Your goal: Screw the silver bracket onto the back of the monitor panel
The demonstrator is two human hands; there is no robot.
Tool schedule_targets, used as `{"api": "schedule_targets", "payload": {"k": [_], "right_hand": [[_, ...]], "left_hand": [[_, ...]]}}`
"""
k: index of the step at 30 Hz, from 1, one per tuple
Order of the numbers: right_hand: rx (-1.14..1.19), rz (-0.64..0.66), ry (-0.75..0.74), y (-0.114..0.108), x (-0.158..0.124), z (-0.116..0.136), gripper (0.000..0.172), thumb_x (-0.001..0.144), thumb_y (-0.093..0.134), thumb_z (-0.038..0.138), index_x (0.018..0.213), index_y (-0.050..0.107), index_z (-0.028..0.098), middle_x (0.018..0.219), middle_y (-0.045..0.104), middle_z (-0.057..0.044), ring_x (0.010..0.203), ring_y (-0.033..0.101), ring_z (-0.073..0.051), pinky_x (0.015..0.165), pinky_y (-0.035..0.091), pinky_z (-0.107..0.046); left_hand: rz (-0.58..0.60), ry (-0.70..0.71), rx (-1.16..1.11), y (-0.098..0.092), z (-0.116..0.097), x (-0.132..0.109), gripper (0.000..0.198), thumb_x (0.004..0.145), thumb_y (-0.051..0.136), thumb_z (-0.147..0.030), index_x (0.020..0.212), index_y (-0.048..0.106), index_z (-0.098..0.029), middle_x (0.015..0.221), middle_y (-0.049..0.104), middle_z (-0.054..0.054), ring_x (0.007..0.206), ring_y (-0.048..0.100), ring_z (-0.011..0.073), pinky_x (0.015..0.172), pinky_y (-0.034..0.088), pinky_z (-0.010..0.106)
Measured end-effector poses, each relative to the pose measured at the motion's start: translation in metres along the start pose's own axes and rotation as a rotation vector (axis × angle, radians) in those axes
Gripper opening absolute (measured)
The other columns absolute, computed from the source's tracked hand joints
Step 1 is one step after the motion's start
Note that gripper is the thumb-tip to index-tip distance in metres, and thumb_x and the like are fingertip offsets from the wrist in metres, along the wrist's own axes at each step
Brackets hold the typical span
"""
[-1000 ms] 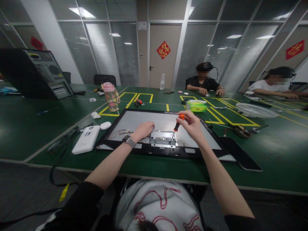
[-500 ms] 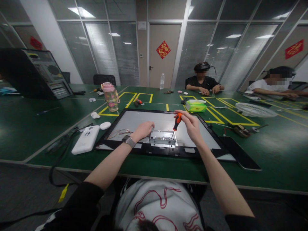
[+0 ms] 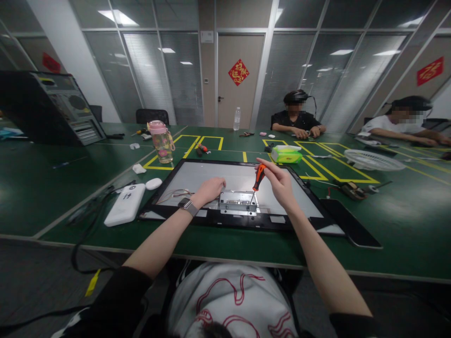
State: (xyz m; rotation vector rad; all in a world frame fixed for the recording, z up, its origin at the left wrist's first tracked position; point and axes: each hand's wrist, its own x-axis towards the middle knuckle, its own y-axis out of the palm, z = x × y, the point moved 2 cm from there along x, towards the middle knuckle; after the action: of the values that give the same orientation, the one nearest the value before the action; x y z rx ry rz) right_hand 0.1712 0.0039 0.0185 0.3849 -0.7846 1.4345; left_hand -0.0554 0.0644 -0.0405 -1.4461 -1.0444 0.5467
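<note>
My right hand (image 3: pixel 279 182) is closed on a screwdriver (image 3: pixel 259 177) with an orange and black handle. The tool leans slightly, and its tip meets the right part of a silver metal bracket (image 3: pixel 237 201). At the bracket's left end rests my left hand (image 3: pixel 210 190), fingers curled together against its far corner; the fingertips are partly hidden. Under both hands lies a flat screen panel (image 3: pixel 186 174) with a black frame and a pale grey back. Thin wires (image 3: pixel 178 193) run across the panel to the left of the bracket.
Left of the panel are a white power bank (image 3: pixel 126 205), a white oval case (image 3: pixel 154 183) and a pink-lidded bottle (image 3: pixel 161 143). A black phone-like slab (image 3: pixel 348 223) lies right, beyond it a tissue pack (image 3: pixel 286 154) and a fan grille (image 3: pixel 373 160). Two people sit across the table.
My right hand's index finger has lifted slightly off the top of the screwdriver handle. The screwdriver tip and my left hand stay in place.
</note>
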Motion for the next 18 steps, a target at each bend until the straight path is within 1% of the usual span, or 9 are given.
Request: {"api": "schedule_targets", "payload": {"k": [4, 6, 9, 10, 12, 15, 16, 18], "right_hand": [[-0.037, -0.054, -0.012, 0.0008, -0.0005, 0.0025, 0.021, 0.084, 0.063, 0.035, 0.100, 0.071, 0.025, 0.088, 0.059, -0.004, 0.080, 0.058, -0.018, 0.072, 0.049, -0.031], [-0.041, -0.053, -0.026, 0.0011, -0.0004, 0.0037, 0.020, 0.087, 0.059, 0.036, 0.099, 0.072, 0.025, 0.089, 0.061, -0.004, 0.084, 0.059, -0.019, 0.076, 0.049, -0.033], [-0.006, -0.020, -0.023, 0.0013, -0.0001, 0.0034, 0.027, 0.092, 0.050, 0.036, 0.106, 0.070, 0.025, 0.096, 0.067, -0.006, 0.095, 0.062, -0.021, 0.088, 0.048, -0.038], [0.005, -0.011, -0.017, 0.0013, -0.0001, 0.0028, 0.028, 0.092, 0.050, 0.036, 0.108, 0.070, 0.025, 0.097, 0.068, -0.006, 0.096, 0.062, -0.022, 0.089, 0.047, -0.039], [0.007, -0.014, -0.004, 0.0011, -0.0002, 0.0014, 0.026, 0.089, 0.056, 0.036, 0.109, 0.070, 0.025, 0.093, 0.067, -0.005, 0.091, 0.062, -0.021, 0.084, 0.049, -0.038], [-0.023, -0.050, -0.012, 0.0002, -0.0003, 0.0007, 0.022, 0.084, 0.063, 0.035, 0.102, 0.073, 0.026, 0.088, 0.062, -0.004, 0.083, 0.059, -0.019, 0.074, 0.050, -0.034], [-0.027, -0.056, -0.019, 0.0000, -0.0002, 0.0008, 0.021, 0.085, 0.063, 0.035, 0.101, 0.073, 0.027, 0.088, 0.061, -0.004, 0.083, 0.059, -0.019, 0.074, 0.050, -0.034], [-0.016, -0.041, -0.035, 0.0002, 0.0001, 0.0010, 0.023, 0.089, 0.056, 0.035, 0.103, 0.073, 0.027, 0.091, 0.064, -0.004, 0.089, 0.061, -0.020, 0.081, 0.049, -0.036]], "left_hand": [[0.005, -0.009, 0.000, -0.0007, -0.0009, -0.0005, 0.030, 0.093, 0.038, -0.015, 0.105, 0.065, -0.018, 0.105, 0.070, 0.009, 0.096, 0.065, 0.0220, 0.086, 0.050, 0.032], [0.004, -0.005, 0.001, -0.0010, -0.0012, -0.0007, 0.030, 0.093, 0.038, -0.014, 0.105, 0.065, -0.018, 0.105, 0.069, 0.009, 0.097, 0.065, 0.0222, 0.087, 0.049, 0.033], [0.000, 0.000, 0.002, -0.0009, -0.0007, -0.0008, 0.030, 0.092, 0.038, -0.014, 0.105, 0.065, -0.017, 0.105, 0.069, 0.010, 0.097, 0.065, 0.0226, 0.086, 0.050, 0.033], [-0.002, 0.000, 0.000, -0.0008, -0.0004, -0.0008, 0.030, 0.092, 0.038, -0.014, 0.105, 0.065, -0.017, 0.105, 0.069, 0.010, 0.096, 0.065, 0.0226, 0.086, 0.050, 0.033], [-0.005, 0.001, -0.004, -0.0006, 0.0001, -0.0006, 0.030, 0.092, 0.038, -0.014, 0.105, 0.065, -0.017, 0.104, 0.069, 0.010, 0.096, 0.065, 0.0224, 0.085, 0.050, 0.032], [0.001, 0.003, -0.006, -0.0003, 0.0005, -0.0003, 0.031, 0.092, 0.037, -0.015, 0.105, 0.065, -0.017, 0.104, 0.070, 0.010, 0.095, 0.065, 0.0225, 0.084, 0.050, 0.032], [0.003, 0.003, -0.007, -0.0003, 0.0005, -0.0002, 0.031, 0.092, 0.037, -0.015, 0.105, 0.065, -0.017, 0.104, 0.069, 0.010, 0.095, 0.065, 0.0227, 0.084, 0.050, 0.032], [0.001, 0.004, -0.011, -0.0004, 0.0005, -0.0002, 0.031, 0.092, 0.037, -0.015, 0.105, 0.065, -0.017, 0.104, 0.069, 0.010, 0.096, 0.065, 0.0227, 0.085, 0.050, 0.033]]}}
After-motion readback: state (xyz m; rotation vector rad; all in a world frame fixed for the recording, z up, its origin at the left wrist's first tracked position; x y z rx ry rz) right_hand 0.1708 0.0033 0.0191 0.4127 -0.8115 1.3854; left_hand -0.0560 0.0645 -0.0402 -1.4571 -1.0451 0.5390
